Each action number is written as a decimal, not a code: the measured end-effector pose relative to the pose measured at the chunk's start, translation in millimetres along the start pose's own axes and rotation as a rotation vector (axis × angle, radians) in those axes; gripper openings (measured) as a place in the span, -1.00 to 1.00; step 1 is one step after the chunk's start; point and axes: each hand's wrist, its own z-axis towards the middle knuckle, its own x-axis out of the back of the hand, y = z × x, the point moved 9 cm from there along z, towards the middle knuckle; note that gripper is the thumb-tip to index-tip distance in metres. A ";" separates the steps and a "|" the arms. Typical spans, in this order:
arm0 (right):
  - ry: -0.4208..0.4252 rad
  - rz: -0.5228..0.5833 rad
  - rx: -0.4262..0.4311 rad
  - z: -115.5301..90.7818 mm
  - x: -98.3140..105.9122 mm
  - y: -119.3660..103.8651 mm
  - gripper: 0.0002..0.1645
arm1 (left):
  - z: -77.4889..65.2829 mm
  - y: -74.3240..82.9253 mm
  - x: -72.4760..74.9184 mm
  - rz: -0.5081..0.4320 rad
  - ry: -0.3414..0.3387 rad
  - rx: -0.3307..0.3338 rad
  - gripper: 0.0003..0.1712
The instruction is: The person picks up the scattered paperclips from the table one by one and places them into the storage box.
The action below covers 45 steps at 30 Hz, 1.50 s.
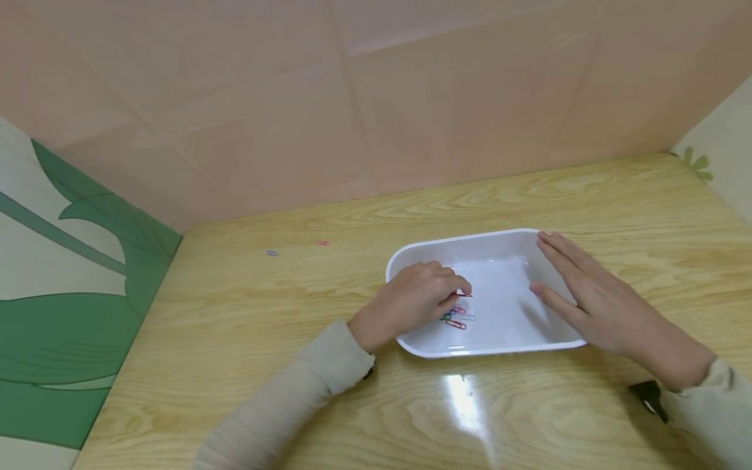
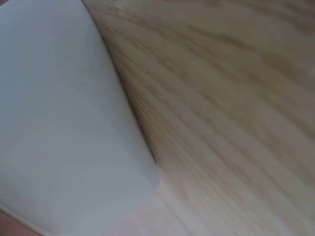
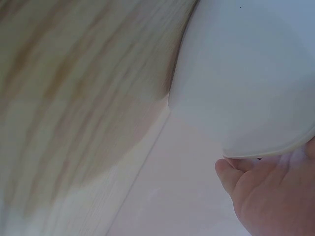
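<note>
A white rectangular tray point(image 1: 505, 351) with rounded corners stands on the wooden table. My left hand point(image 1: 414, 297) reaches over its left wall and pinches a red paper clip point(image 1: 464, 296) between thumb and forefinger, above the tray's floor. Below those fingertips lie several paper clips point(image 1: 455, 324) in a small cluster, red, pink, blue, green and white. Across the tray, my right hand point(image 1: 599, 303) rests on the right rim with fingers straight and the thumb out over the inside. The right wrist view shows its fingers point(image 3: 227, 177) at the tray's rim.
Left of the tray, a blue paper clip point(image 1: 272, 253) and a pink paper clip point(image 1: 323, 243) lie on the table point(image 1: 235, 313). A pinkish covered wall point(image 1: 364, 117) rises behind the table's far edge. A green-patterned panel point(image 1: 70, 333) borders the left side.
</note>
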 end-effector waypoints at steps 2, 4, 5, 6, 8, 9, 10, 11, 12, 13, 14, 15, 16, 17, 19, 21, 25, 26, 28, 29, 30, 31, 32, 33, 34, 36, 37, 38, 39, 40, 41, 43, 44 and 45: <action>0.001 0.002 0.001 0.0 0.1 0.0 -0.14 | 0.5 -0.6 -1.8 0.002 -0.019 0.009 -0.77; 0.002 0.003 0.002 0.0 0.2 0.3 -0.14 | 1.2 -0.6 -4.0 0.016 -0.047 0.011 -0.77; 0.002 0.004 0.002 -0.1 0.3 0.5 -0.14 | 1.6 -0.4 -5.2 0.028 -0.060 0.007 -0.77; 0.003 0.003 0.005 -0.2 0.6 0.3 -0.14 | 2.0 -0.1 -6.7 0.044 -0.074 0.004 -0.75; 0.003 0.003 0.003 -0.3 0.9 0.5 -0.14 | 2.6 0.5 -9.3 0.074 -0.099 -0.001 -0.73; 0.002 0.003 0.003 -0.3 0.9 0.5 -0.14 | 2.7 0.8 -10.5 0.089 -0.110 -0.004 -0.72; 0.002 0.002 0.003 -0.2 1.0 0.4 -0.14 | 2.7 0.8 -11.6 0.097 -0.117 -0.004 -0.71; 0.001 0.002 0.003 -0.1 1.0 0.3 -0.14 | 2.6 0.5 -12.4 0.100 -0.121 0.000 -0.71; 0.001 -0.001 0.003 0.0 0.9 0.1 -0.14 | 2.6 0.1 -13.1 0.100 -0.125 0.006 -0.71; 0.000 -0.002 0.003 0.2 0.9 -0.1 -0.14 | 2.4 -0.2 -13.4 0.097 -0.127 0.010 -0.72; -0.001 -0.003 0.002 0.2 0.8 -0.2 -0.14 | 2.3 -0.4 -13.4 0.095 -0.129 0.013 -0.72; 0.000 -0.005 0.003 0.3 0.8 -0.5 -0.14 | 2.1 -0.4 -13.3 0.090 -0.128 0.015 -0.73; 0.001 -0.007 0.003 0.3 0.8 -0.6 -0.14 | 2.0 -0.4 -12.9 0.086 -0.127 0.016 -0.73; 0.002 -0.009 0.003 0.3 0.8 -0.7 -0.14 | 1.8 -0.4 -12.0 0.080 -0.121 0.015 -0.74; 0.004 -0.010 0.004 0.3 0.9 -0.8 -0.14 | 1.3 0.0 -9.2 0.055 -0.102 0.011 -0.74; 0.006 -0.011 0.004 0.2 0.8 -0.9 -0.14 | 0.7 -0.1 -5.6 0.035 -0.069 0.005 -0.74; 0.007 -0.007 0.003 0.5 0.2 -0.8 -0.14 | -0.3 -0.6 0.8 -0.002 0.003 -0.017 -0.75; 0.007 -0.006 0.004 0.6 0.1 -0.9 -0.14 | -0.4 -0.8 1.7 -0.007 0.016 -0.022 -0.76; 0.008 -0.002 0.005 0.8 -0.3 -0.9 -0.14 | -0.7 -1.4 3.6 -0.027 0.036 -0.028 -0.77; 0.006 -0.001 0.004 0.8 -0.5 -0.8 -0.14 | -0.9 -1.8 4.7 -0.036 0.045 -0.029 -0.77; 0.006 -0.001 0.004 0.8 -0.7 -0.8 -0.14 | -1.1 -2.3 6.3 -0.045 0.055 -0.030 -0.77; 0.006 -0.001 0.006 0.7 -0.8 -0.9 -0.14 | -1.5 -2.8 8.1 -0.051 0.063 -0.030 -0.78; 0.006 -0.002 0.007 0.5 -0.8 -0.8 -0.14 | -2.0 -3.5 10.3 -0.055 0.072 -0.028 -0.78; 0.007 -0.002 0.008 0.5 -0.7 -0.8 -0.14 | -2.5 -4.4 12.7 -0.059 0.081 -0.026 -0.78; 0.008 -0.005 0.010 0.4 -0.5 -0.8 -0.13 | -3.0 -5.4 15.2 -0.063 0.089 -0.023 -0.78; 0.009 -0.007 0.011 0.3 -0.2 -0.7 -0.13 | -4.5 -8.0 19.9 -0.069 0.101 -0.017 -0.78; 0.008 -0.007 0.011 0.2 0.0 -0.7 -0.13 | -5.4 -9.7 21.5 -0.071 0.101 -0.013 -0.78; 0.007 -0.006 0.011 0.3 0.1 -0.7 -0.13 | -6.2 -11.4 23.1 -0.075 0.103 -0.007 -0.79; 0.006 -0.008 0.010 0.3 0.3 -0.7 -0.13 | -7.2 -13.0 24.5 -0.084 0.104 -0.005 -0.79; 0.003 -0.009 0.009 0.2 0.1 -0.7 -0.13 | -8.4 -14.6 25.7 -0.088 0.103 -0.001 -0.79; 0.001 -0.009 0.007 0.1 0.0 -0.6 -0.13 | -9.7 -16.3 26.9 -0.094 0.102 0.004 -0.79; -0.001 -0.010 0.007 -0.1 0.1 -0.7 -0.13 | -12.2 -19.2 29.7 -0.099 0.101 0.010 -0.78; -0.002 -0.012 0.006 -0.3 0.3 -0.7 -0.13 | -13.6 -20.7 31.2 -0.106 0.104 0.011 -0.78; -0.002 -0.013 0.006 -0.4 0.4 -0.6 -0.13 | -14.9 -22.2 32.7 -0.112 0.107 0.011 -0.78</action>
